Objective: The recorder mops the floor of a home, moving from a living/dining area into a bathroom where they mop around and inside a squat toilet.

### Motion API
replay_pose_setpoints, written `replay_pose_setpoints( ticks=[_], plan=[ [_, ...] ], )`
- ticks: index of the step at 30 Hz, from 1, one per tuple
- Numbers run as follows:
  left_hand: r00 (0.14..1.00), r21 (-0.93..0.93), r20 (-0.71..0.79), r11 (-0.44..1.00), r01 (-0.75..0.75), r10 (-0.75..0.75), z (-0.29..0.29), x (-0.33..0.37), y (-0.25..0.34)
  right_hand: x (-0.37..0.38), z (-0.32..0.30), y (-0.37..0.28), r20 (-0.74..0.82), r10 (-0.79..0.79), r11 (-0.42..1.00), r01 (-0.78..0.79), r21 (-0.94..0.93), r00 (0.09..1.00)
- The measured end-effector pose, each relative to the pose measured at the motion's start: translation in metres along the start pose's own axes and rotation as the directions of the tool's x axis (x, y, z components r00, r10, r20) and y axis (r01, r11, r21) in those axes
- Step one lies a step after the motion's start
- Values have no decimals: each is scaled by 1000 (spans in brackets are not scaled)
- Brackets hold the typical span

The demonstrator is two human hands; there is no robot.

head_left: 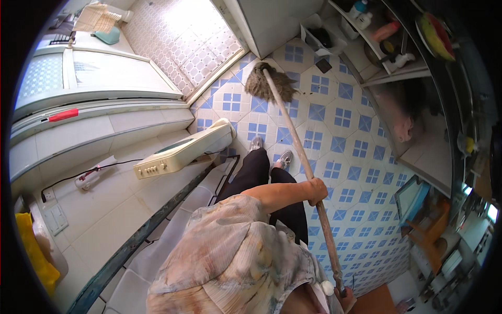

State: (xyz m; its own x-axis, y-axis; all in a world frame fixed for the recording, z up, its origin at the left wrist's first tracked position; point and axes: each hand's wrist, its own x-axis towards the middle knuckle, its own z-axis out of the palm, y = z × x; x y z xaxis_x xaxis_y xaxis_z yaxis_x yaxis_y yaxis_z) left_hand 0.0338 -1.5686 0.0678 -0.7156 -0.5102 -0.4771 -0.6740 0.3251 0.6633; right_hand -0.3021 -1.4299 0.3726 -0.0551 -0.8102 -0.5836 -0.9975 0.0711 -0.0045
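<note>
The blue and white floor (334, 152) is being mopped. The mop handle (300, 152) is gripped by the left hand (316, 191) and right hand (345, 299). The white scale (183, 150) just left could be bumped.

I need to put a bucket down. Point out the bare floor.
Bare tiles lie right of the mop handle, between it and the shelf unit. Bare too: between the mop head and the scale. Crowded: lower right by the orange stool.
</note>
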Motion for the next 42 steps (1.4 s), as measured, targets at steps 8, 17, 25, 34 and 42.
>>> replay_pose_setpoints(
  ticks=[8,17,25,34,42],
  plan=[
    [992,-85,-108,995,59,-68,-26,-62,-29,52,-16,-11,8,-102,986,102,-130,995],
    [955,-81,-295,997,-10,-15,-83,-153,-70,72,-69,-115,194,93,971,-46,-235,977],
    [792,-131,-605,991,7,-86,-131,-169,-119,96,-123,-206,-139,-170,918,105,-384,976],
    [513,-159,-837,981,109,-193,-202,-123,-190,192,-266,-267,-269,-685,676,452,-581,677],
    [671,-357,-668,930,91,-322,-245,-171,-240,216,-334,-385,-128,-664,698,551,-457,736]
  ],
)
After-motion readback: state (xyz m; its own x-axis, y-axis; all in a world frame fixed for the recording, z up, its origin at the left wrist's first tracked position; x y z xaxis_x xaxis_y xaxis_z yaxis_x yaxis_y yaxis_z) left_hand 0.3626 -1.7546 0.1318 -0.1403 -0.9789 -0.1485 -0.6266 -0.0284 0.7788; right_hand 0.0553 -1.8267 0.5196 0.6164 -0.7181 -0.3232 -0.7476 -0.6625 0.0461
